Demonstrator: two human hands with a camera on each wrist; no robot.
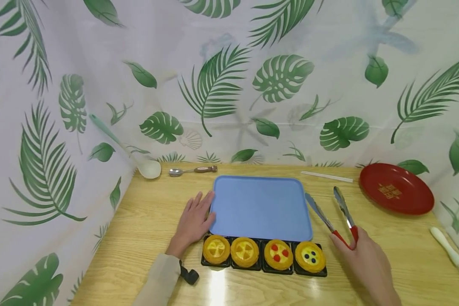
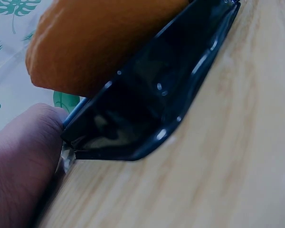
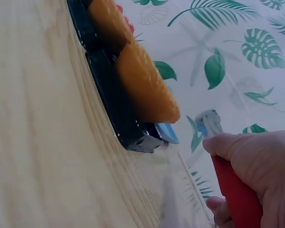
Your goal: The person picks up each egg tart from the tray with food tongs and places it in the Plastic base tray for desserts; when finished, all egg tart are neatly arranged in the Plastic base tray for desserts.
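right hand grips the red handle end of the tongs, fingers curled round it; the two metal arms spread apart and point away from the hand, tips resting on the table just beside the right edge of the blue tray. in the right wrist view the thumb presses on the red grip.

left hand lies flat on the table, fingers straight and relaxed, holding nothing — fingertips touch the left edge of the blue tray, and the base of the hand sits just beside the left end of the black tart tray. the left wrist view shows that black corner against the hand.

between the hands: the black tart tray holds four tarts in a row, touching the near edge of the blue tray. the blueberry tart is nearest the right hand, then the red-dotted tart; two yellow tarts lie nearer the left hand. nothing stands between tongs and tarts.

beyond the right hand: a white straw, a red plate and, to its right, a whisk at the table edge. beyond the left hand: a metal spoon and a pale ladle leaning on the backdrop.

surface is light wood — a leaf-print curtain encloses it.
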